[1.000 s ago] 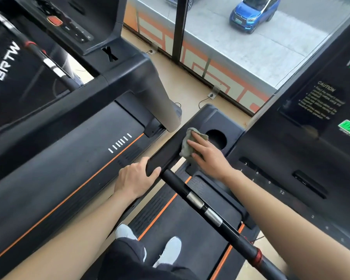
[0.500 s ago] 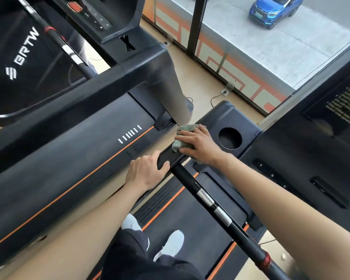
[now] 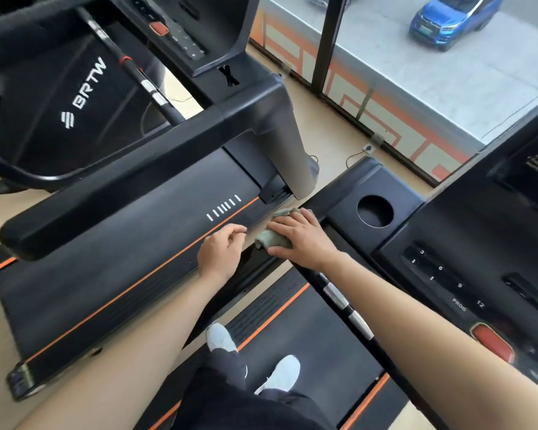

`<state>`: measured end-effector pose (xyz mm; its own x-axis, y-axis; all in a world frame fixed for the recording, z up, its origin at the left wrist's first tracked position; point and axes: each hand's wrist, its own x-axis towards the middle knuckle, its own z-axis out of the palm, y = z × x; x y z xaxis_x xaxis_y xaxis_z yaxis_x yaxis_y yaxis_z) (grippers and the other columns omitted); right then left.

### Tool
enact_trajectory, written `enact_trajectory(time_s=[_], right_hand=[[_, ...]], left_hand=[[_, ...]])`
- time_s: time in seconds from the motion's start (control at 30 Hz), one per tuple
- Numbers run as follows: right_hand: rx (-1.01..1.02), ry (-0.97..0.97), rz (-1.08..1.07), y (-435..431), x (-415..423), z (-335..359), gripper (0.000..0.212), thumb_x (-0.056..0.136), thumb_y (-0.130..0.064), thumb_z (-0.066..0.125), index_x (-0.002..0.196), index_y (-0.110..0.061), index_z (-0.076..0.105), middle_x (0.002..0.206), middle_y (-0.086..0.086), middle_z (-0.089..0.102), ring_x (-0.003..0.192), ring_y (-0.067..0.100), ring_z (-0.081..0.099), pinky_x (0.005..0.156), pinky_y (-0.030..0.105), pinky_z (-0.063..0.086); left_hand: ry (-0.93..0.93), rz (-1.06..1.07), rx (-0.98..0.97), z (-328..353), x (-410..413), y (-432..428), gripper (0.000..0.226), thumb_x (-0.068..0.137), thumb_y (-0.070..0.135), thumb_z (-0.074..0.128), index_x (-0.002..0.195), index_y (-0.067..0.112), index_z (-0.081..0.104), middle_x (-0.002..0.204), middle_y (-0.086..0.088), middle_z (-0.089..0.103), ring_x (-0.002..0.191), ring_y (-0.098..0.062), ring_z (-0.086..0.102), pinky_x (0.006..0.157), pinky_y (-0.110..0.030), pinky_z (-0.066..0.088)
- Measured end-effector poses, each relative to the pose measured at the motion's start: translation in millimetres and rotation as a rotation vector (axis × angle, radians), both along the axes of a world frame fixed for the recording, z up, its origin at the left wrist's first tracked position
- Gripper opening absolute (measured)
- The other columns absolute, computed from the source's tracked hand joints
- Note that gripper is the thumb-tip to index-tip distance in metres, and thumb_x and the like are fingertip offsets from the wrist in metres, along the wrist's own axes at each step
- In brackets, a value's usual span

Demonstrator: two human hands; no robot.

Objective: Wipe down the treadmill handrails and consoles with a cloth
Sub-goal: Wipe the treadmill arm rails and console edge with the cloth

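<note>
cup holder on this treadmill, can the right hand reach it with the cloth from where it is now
Probably yes. The right hand presses the cloth on the armrest right beside the cup holder, and the black surface between them looks bare.

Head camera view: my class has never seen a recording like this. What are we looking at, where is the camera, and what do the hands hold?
The camera sits on a person's head, looking down at their own arms. They stand on a treadmill; their shoes show below. The right hand presses a green cloth flat onto the treadmill's black side arm, near a round cup holder. The left hand, fingers loosely curled, holds nothing visible. The console is at right.
</note>
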<state>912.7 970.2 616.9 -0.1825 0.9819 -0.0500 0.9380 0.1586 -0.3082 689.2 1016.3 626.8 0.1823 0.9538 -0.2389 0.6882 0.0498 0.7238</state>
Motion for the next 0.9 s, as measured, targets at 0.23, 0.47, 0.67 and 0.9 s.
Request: enact_trajectory(time_s=[0.23,0.47,0.67,0.9], right_hand=[[0.026,-0.127,-0.08,15,-12,-7,0.065,0.087,-0.081,0.027,0.121,-0.041,0.065,0.122,-0.009,0.061,0.129,0.023,0.042,0.12,0.046,0.014],[0.217,-0.197,-0.145,1,-32,-17,0.055,0.097,-0.068,0.031,0.106,-0.03,0.07,0.103,-0.002,0.067,0.113,0.028,0.051,0.117,0.05,0.019],[0.233,-0.152,-0.138,-16,-77,-17,0.05,0.098,-0.065,0.035,0.104,-0.029,0.069,0.1,-0.004,0.067,0.11,0.026,0.052,0.117,0.049,0.019],[0.216,-0.061,-0.09,-47,-151,-22,0.046,0.097,-0.063,0.042,0.115,-0.028,0.066,0.114,-0.003,0.063,0.115,0.027,0.05,0.119,0.051,0.016]], left_hand=[[0.335,0.002,-0.011,-4,-141,-59,0.024,0.098,0.038,0.055,0.117,0.035,0.07,0.112,0.014,0.071,0.109,-0.016,0.063,0.092,-0.038,0.051],[0.642,-0.004,-0.042,-6,-191,-110,0.043,0.105,0.054,0.029,0.094,0.032,0.063,0.094,0.008,0.064,0.097,-0.027,0.062,0.075,-0.039,0.039],[0.633,-0.017,0.02,-7,-192,-106,0.051,0.103,0.059,0.025,0.07,0.026,0.046,0.076,0.006,0.063,0.077,-0.028,0.061,0.068,-0.039,0.042],[0.615,-0.034,0.025,-12,-198,-106,0.051,0.102,0.062,0.023,0.078,0.029,0.054,0.09,0.005,0.071,0.074,-0.017,0.052,0.068,-0.033,0.035]])
